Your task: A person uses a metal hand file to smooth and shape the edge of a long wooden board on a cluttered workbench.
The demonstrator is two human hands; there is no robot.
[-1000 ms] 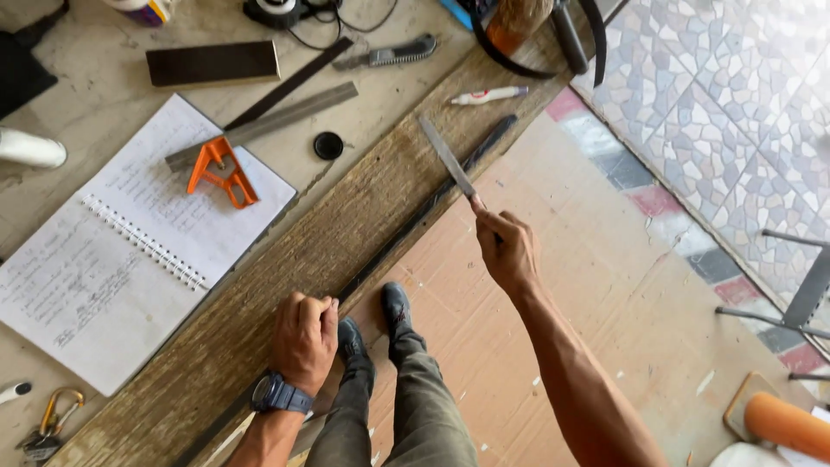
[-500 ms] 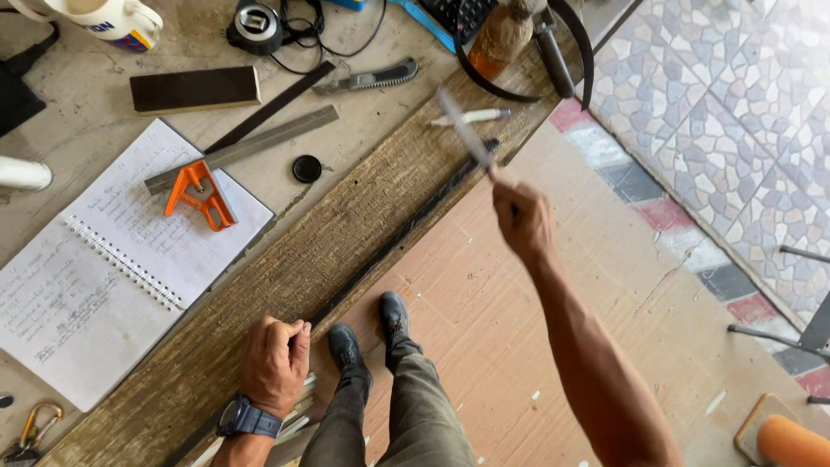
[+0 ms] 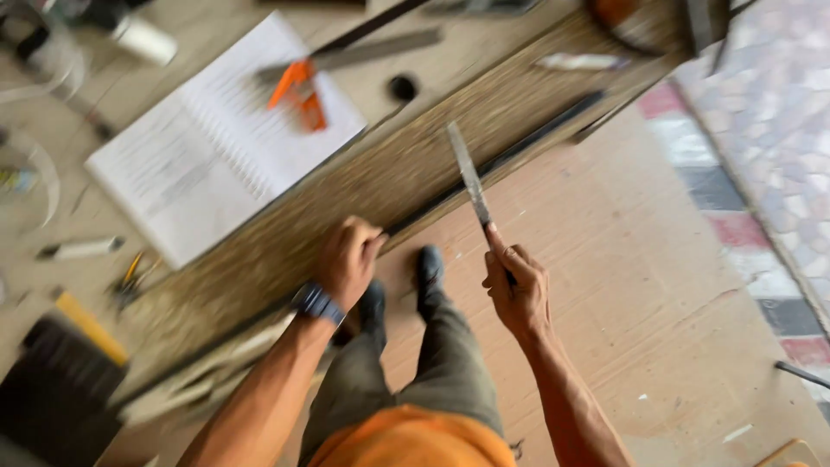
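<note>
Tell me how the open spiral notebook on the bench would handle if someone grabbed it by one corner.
The spiral notebook would probably flop: it lies open as thin paper pages, so a lifted corner would likely sag and fan. It looks light for its spread. The orange square resting on its page would probably slide off.

**One head-worn camera, looking steeply down**

There is a single view, taken from the person's head and aimed almost straight down past the chest to the legs and shoes. It sits close above the work: the forearms enter from the bottom edge, and the left hand (image 3: 347, 259) and right hand (image 3: 516, 290) fill the middle. The frame is turned, so the edge of the table (image 3: 285, 242) runs diagonally from lower left to upper right, with cardboard flooring (image 3: 622, 259) to the right and tiled floor at the far right. Motion blur softens everything, most of all the left edge.
</note>
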